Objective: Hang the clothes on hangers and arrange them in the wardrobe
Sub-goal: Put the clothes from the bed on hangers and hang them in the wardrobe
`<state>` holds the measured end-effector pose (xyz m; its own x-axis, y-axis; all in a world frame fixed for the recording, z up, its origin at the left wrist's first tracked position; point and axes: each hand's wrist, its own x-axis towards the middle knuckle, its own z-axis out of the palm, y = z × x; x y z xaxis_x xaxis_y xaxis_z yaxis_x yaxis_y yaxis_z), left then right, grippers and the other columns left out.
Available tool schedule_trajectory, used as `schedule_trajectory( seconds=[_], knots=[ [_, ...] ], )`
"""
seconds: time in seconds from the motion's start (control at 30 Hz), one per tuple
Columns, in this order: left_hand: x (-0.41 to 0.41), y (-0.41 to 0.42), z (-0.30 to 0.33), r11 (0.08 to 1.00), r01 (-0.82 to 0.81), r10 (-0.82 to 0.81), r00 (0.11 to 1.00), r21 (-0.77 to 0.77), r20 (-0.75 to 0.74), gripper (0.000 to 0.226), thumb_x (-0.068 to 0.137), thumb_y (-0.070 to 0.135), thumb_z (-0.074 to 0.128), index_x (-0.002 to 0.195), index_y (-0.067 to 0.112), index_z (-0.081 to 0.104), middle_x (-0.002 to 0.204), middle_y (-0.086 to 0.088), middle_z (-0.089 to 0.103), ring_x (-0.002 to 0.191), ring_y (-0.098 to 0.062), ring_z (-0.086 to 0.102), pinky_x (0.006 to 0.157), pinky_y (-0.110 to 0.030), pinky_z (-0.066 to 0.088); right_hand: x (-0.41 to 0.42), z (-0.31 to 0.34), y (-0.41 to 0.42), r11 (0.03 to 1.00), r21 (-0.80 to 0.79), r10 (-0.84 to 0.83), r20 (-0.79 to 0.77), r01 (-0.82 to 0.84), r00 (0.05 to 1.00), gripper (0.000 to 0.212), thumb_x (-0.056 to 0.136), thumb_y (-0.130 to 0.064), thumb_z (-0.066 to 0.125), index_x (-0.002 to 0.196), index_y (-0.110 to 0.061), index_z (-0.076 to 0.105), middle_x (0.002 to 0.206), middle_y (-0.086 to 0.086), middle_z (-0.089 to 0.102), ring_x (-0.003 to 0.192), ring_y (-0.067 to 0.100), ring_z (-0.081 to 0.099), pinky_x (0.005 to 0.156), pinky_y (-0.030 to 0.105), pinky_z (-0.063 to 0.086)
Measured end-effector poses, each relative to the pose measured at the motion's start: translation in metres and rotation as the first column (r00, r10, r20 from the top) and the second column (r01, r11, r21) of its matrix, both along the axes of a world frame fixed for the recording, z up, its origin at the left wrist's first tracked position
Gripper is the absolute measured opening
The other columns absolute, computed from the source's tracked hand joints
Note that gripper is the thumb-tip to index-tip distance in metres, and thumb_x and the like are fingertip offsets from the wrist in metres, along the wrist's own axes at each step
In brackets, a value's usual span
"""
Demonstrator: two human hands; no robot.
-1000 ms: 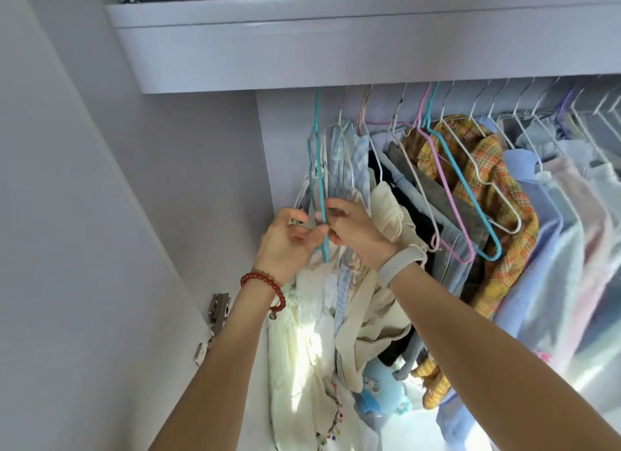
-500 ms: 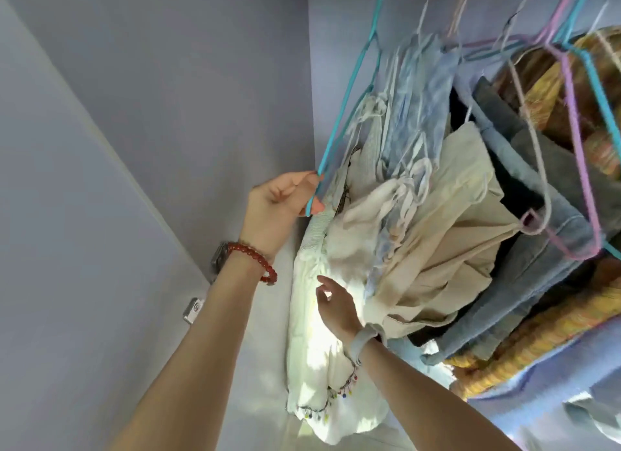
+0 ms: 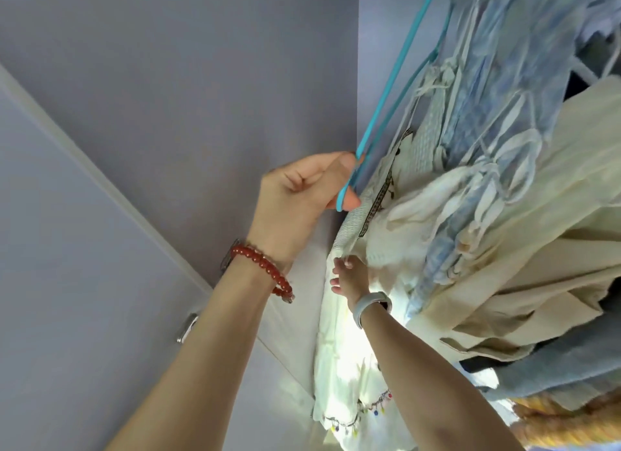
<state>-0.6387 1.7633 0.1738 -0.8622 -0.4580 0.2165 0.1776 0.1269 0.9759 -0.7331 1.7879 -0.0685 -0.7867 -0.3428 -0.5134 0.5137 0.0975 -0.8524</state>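
your right hand has climbed up the front of the white dress since half a second ago, from lower on the cloth to just under its ribbed top, while your left hand has stayed at the low end of the teal hanger. the view has also pushed in closer to the clothes.

your left hand grips the hanger's bottom loop, thumb and fingertips pinched round the teal wire, the other fingers curled into the palm. a red bead bracelet sits on that wrist. the hanger runs up and to the right from your fingers and out of the top of the view, so its hook is not visible.

your right hand is raised, palm away from you, with its fingertips closed on a fold of the white dress near the ribbed band; a pale wristband circles that wrist. the dress hangs from the teal hanger against the wardrobe's left inner wall, its hem with small coloured beads low in the view, lit by sun.

right beside the dress hang a blue-and-white strappy garment and a cream garment, bunched close together. further right, grey-blue cloth and a bit of yellow plaid show at the lower edge. a metal door hinge sits on the open door panel at the left.
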Motion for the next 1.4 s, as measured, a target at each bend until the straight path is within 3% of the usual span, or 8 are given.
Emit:
schedule_trajectory(
  seconds=[0.17, 0.33, 0.43, 0.57, 0.67, 0.93, 1.27, 1.4],
  knots=[
    [0.001, 0.002, 0.0, 1.0, -0.026, 0.025, 1.0, 0.011, 0.017, 0.017, 0.089, 0.01, 0.054, 0.077, 0.014, 0.066, 0.049, 0.007, 0.062, 0.051, -0.001, 0.056, 0.062, -0.014, 0.051, 0.042, 0.018, 0.029, 0.988, 0.148, -0.005, -0.314, 0.054, 0.949, 0.024, 0.092, -0.028, 0.049, 0.086, -0.008, 0.06, 0.076, -0.001, 0.048, 0.075, 0.021, 0.05, 0.072, 0.04, 0.051],
    [0.005, 0.013, 0.004, 1.0, 0.016, -0.017, 0.998, 0.022, 0.057, 0.017, 0.089, 0.01, 0.054, 0.079, 0.016, 0.066, 0.048, 0.008, 0.062, 0.051, 0.0, 0.057, 0.062, -0.013, 0.051, 0.072, 0.064, 0.069, 0.974, 0.031, -0.199, -0.35, 0.223, 0.915, 0.031, 0.097, -0.023, 0.039, 0.068, -0.019, 0.052, 0.096, 0.004, 0.048, 0.087, 0.012, 0.053, 0.091, 0.045, 0.044],
    [0.008, 0.021, 0.011, 0.999, 0.025, -0.027, 0.996, 0.027, 0.087, 0.018, 0.09, 0.01, 0.054, 0.078, 0.016, 0.066, 0.048, 0.009, 0.062, 0.049, 0.003, 0.055, 0.054, -0.009, 0.045, 0.077, 0.101, 0.094, 0.975, 0.119, -0.102, -0.506, 0.186, 0.857, 0.033, 0.096, -0.015, 0.04, 0.069, -0.013, 0.058, 0.084, -0.007, 0.048, 0.089, 0.009, 0.049, 0.086, 0.024, 0.035],
    [0.01, 0.027, 0.018, 0.997, 0.064, -0.068, 0.988, 0.03, 0.139, 0.016, 0.09, 0.008, 0.054, 0.079, 0.008, 0.066, 0.048, 0.011, 0.063, 0.049, 0.006, 0.056, 0.052, -0.003, 0.039, 0.077, 0.134, 0.124, 0.896, 0.433, 0.171, -0.539, 0.097, 0.825, 0.034, 0.093, -0.02, 0.042, 0.073, -0.005, 0.065, 0.074, 0.003, 0.064, 0.08, 0.024, 0.057, 0.07, 0.031, 0.04],
    [0.007, 0.03, 0.022, 0.991, 0.125, -0.132, 0.973, 0.046, 0.188, 0.014, 0.09, 0.006, 0.054, 0.081, 0.004, 0.065, 0.05, 0.011, 0.065, 0.049, 0.005, 0.058, 0.05, -0.003, 0.039, 0.075, 0.145, 0.14, 0.84, 0.514, 0.147, -0.525, 0.175, 0.838, 0.029, 0.088, -0.022, 0.049, 0.063, -0.011, 0.057, 0.064, -0.002, 0.051, 0.069, 0.022, 0.052, 0.067, 0.032, 0.039],
    [-0.007, 0.023, 0.029, 0.987, 0.146, -0.16, 0.944, 0.07, 0.29, 0.016, 0.088, 0.006, 0.055, 0.082, 0.018, 0.065, 0.057, 0.009, 0.065, 0.047, -0.002, 0.061, 0.043, -0.008, 0.038, 0.072, 0.186, 0.153, 0.995, -0.011, -0.089, -0.513, 0.097, 0.854, 0.001, 0.085, -0.013, 0.062, 0.084, -0.013, 0.062, 0.084, -0.004, 0.059, 0.08, 0.002, 0.053, 0.064, -0.001, 0.037],
    [0.009, 0.001, 0.051, 0.978, 0.107, -0.158, 0.94, 0.179, 0.302, 0.016, 0.089, 0.006, 0.052, 0.085, 0.012, 0.067, 0.039, 0.012, 0.043, 0.035, -0.001, 0.042, 0.049, -0.012, 0.047, 0.084, 0.204, 0.112, 0.983, -0.182, -0.119, -0.638, 0.001, 0.761, 0.016, 0.088, -0.001, 0.055, 0.099, 0.005, 0.065, 0.085, 0.011, 0.064, 0.069, -0.007, 0.055, 0.07, 0.007, 0.041],
    [0.015, 0.0, 0.055, 0.962, 0.106, -0.174, 0.948, 0.253, 0.265, 0.018, 0.09, 0.004, 0.049, 0.085, 0.008, 0.066, 0.061, -0.001, 0.039, 0.054, -0.013, 0.034, 0.051, -0.015, 0.046, 0.086, 0.205, 0.094, 0.962, -0.27, -0.21, -0.611, 0.048, 0.763, 0.024, 0.091, -0.003, 0.05, 0.11, 0.005, 0.062, 0.105, 0.028, 0.064, 0.095, 0.023, 0.06, 0.083, 0.017, 0.048]
  ],
)
